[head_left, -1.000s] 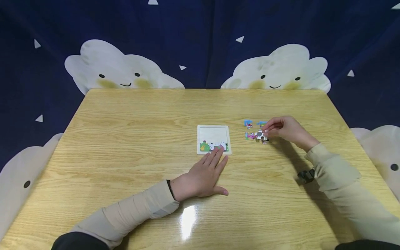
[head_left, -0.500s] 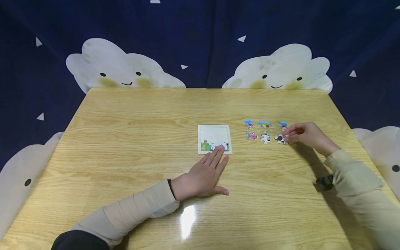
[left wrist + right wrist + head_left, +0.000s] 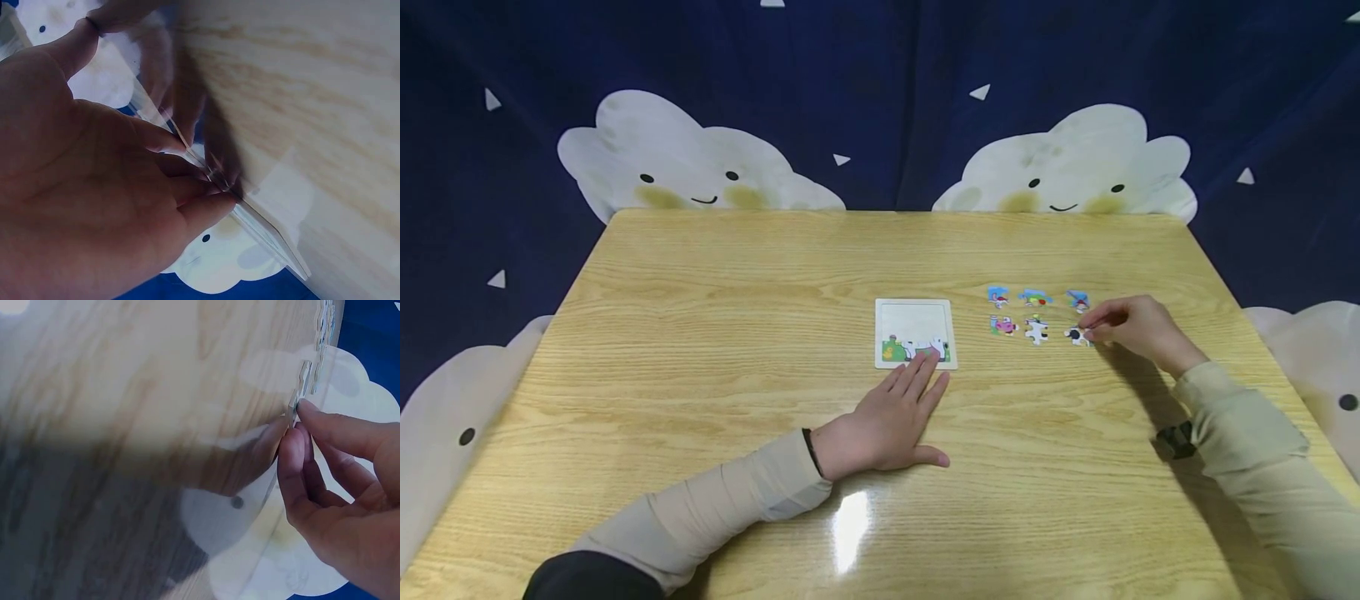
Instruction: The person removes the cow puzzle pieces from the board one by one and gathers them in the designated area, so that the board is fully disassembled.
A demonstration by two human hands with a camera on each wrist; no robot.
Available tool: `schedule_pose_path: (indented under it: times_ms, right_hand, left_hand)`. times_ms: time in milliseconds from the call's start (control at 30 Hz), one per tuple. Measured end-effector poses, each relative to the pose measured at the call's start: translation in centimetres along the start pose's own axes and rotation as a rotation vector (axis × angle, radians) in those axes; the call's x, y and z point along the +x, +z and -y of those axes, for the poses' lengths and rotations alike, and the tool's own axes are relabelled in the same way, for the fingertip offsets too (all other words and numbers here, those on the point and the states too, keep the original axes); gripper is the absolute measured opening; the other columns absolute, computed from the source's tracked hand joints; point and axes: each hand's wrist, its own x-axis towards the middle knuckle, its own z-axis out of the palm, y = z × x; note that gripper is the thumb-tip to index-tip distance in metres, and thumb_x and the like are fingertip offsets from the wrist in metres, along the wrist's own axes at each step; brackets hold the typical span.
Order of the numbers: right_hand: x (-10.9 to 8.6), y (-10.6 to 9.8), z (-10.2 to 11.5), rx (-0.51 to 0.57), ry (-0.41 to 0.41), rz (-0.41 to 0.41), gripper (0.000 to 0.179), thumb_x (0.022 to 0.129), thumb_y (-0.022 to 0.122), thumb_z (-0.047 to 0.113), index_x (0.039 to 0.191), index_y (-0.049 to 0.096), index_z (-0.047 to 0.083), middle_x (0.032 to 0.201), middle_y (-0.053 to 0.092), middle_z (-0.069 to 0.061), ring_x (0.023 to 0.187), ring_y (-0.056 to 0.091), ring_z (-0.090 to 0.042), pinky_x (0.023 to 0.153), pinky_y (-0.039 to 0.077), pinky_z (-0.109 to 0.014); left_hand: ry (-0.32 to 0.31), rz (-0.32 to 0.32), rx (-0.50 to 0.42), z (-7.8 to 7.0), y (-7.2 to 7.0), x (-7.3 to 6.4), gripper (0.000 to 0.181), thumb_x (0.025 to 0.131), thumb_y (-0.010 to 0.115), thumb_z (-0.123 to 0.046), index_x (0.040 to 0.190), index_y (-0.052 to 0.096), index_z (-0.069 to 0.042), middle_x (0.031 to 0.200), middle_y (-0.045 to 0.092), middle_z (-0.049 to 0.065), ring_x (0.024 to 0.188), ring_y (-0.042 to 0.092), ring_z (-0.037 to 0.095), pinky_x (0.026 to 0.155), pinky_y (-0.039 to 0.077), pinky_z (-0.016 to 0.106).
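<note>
My left hand (image 3: 887,421) lies with straight fingers over the lower edge of a white puzzle tray (image 3: 913,317), fingertips touching it. A strip of the picture, green with a white animal, fills the tray's bottom. Low over the table on the right, my right hand (image 3: 1138,333) pinches a black-and-white puzzle piece (image 3: 1077,335) between thumb and fingers. In the right wrist view that puzzle piece (image 3: 292,407) appears edge-on at the fingertips. Left of it lie a mostly white piece (image 3: 1037,331) and a pink piece (image 3: 1003,326).
Behind these sits a row of blue-topped pieces: one at the left (image 3: 997,297), one in the middle (image 3: 1036,298) and one at the right (image 3: 1078,300). The wooden table (image 3: 737,333) ends at a dark blue curtain (image 3: 865,100) with white clouds.
My right hand has moved to the right with the black-and-white piece, away from the white and pink pieces, then stayed nearly in place. The left hand has kept its place on the tray.
</note>
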Motion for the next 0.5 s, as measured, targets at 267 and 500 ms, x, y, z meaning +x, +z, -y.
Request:
schedule_pose_path:
  times_ms: [267,500]
  right_hand:
    - [-0.04,0.03,0.1,-0.001,0.031,0.018,0.021,0.087,0.074,0.008,0.104,0.071,-0.005,0.086,0.071,-0.01,0.068,0.059,-0.007,0.055,0.046,-0.024]
    - [-0.49,-0.56,0.85,0.019,0.018,0.008,0.025,0.087,0.075,0.01,0.107,0.071,-0.005,0.089,0.073,-0.013,0.07,0.064,-0.007,0.056,0.05,-0.026]
  left_hand:
    - [-0.006,0.007,0.002,-0.02,-0.03,-0.04,0.099,0.091,0.04,-0.073,0.158,0.011,-0.006,0.162,-0.001,0.021,0.149,-0.001,0.031,0.119,0.013,0.037]
    - [-0.009,0.016,-0.012,-0.02,0.01,-0.01,0.1,0.091,0.039,-0.073,0.158,0.009,-0.006,0.162,-0.003,0.021,0.149,-0.002,0.031,0.119,0.012,0.037]
